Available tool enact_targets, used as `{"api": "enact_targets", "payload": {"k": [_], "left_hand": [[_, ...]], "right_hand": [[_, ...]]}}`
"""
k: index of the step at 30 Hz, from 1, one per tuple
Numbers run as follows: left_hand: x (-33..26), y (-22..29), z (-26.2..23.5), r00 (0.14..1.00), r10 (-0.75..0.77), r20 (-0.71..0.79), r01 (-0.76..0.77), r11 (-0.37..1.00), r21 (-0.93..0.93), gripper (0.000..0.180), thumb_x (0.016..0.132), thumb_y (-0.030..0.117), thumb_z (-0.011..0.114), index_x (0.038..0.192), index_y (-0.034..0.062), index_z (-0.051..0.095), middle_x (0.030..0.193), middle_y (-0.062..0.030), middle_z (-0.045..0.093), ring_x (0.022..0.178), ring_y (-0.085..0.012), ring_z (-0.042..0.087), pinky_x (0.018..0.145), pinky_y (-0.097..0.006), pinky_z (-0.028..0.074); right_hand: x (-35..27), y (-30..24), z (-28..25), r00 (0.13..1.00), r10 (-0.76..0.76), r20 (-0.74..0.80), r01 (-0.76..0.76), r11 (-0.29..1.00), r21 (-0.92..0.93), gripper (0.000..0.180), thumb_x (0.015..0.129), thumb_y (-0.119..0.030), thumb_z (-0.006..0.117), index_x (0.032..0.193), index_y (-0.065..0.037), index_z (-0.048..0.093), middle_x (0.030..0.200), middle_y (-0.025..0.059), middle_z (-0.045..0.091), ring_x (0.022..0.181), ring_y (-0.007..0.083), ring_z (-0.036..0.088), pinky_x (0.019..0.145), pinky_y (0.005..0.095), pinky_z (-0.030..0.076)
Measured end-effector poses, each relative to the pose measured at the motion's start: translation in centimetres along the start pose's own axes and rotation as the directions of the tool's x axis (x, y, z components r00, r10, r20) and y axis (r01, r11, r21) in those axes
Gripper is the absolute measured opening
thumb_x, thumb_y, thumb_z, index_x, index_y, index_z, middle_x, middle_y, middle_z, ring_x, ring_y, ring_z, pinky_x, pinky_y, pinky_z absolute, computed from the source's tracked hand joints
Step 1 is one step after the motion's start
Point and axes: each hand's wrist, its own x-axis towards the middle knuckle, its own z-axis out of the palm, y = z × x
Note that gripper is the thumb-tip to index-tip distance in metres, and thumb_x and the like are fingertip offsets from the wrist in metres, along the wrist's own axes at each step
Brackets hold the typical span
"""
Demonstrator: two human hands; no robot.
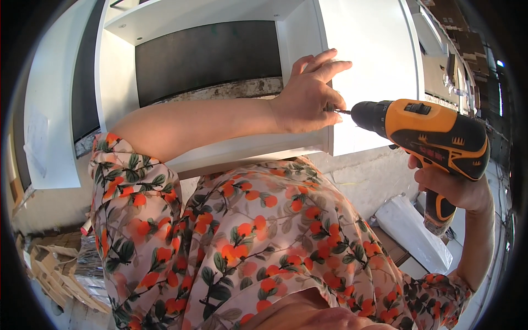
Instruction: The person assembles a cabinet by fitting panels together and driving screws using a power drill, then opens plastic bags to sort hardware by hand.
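My right hand (459, 190) is wrapped round the grip of an orange and black cordless drill (434, 126), held level with its chuck facing left. A thin bit (344, 111) sticks out of the chuck and reaches the fingertips of my left hand (311, 96). There the thumb and index finger are pinched together at the edge of a white cabinet panel (374, 71), while the other fingers stretch away. Whatever the pinch holds is too small and covered to make out. The white cabinet frame (206, 22) has an open compartment under my left forearm.
A separate white board (52, 110) stands at the left. Flattened cardboard (60, 269) is piled on the floor at the lower left. White-wrapped material (412, 234) lies low at the right, below the drill. More stacked boxes (448, 16) show at the far right.
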Motion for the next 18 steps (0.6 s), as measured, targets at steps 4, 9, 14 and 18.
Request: {"api": "enact_targets", "payload": {"k": [4,9,14,18], "left_hand": [[-0.1,-0.1,-0.1,1.0,-0.017,-0.006,0.017,1.0,-0.018,0.01,0.069,0.02,0.072,0.078,0.016,0.072,0.142,-0.0102,0.035,0.138,-0.0311,0.015,0.106,-0.05,0.014],[0.0,-0.2,-0.2,0.999,-0.029,-0.019,0.028,1.0,-0.01,0.009,0.069,0.019,0.071,0.077,0.0161,0.073,0.143,-0.0084,0.035,0.138,-0.0301,0.014,0.107,-0.05,0.013],[-0.2,-0.1,-0.7,0.998,-0.052,-0.024,0.051,0.998,-0.027,0.009,0.069,0.02,0.073,0.077,0.0152,0.073,0.143,-0.0074,0.034,0.138,-0.0297,0.013,0.107,-0.05,0.012],[1.3,1.4,-1.2,0.998,-0.007,-0.059,0.002,0.997,-0.083,0.009,0.068,0.019,0.075,0.074,0.014,0.072,0.143,-0.0069,0.033,0.138,-0.0292,0.012,0.108,-0.047,0.01]], "right_hand": [[-0.1,-0.1,0.1,1.0,-0.006,0.003,0.006,0.999,0.04,0.028,0.073,-0.002,0.068,0.099,0.0,0.06,0.079,0.0033,0.062,0.062,0.0092,0.06,0.054,0.0228,0.051],[-0.1,-0.1,-0.1,0.999,-0.037,0.003,0.037,0.999,0.032,0.032,0.071,-0.001,0.069,0.102,-0.001,0.06,0.082,0.0044,0.063,0.067,0.0103,0.061,0.058,0.0239,0.052],[0.2,-0.2,-0.5,0.999,-0.026,0.039,0.027,1.0,-0.016,0.04,0.07,0.001,0.07,0.108,-0.001,0.059,0.087,0.0063,0.064,0.074,0.0122,0.062,0.063,0.025,0.052],[-1.8,2.4,-1.3,0.911,-0.413,-0.014,0.413,0.911,0.016,0.048,0.07,0.003,0.067,0.115,-0.001,0.054,0.092,0.0102,0.064,0.081,0.0175,0.063,0.064,0.0284,0.054]]}}
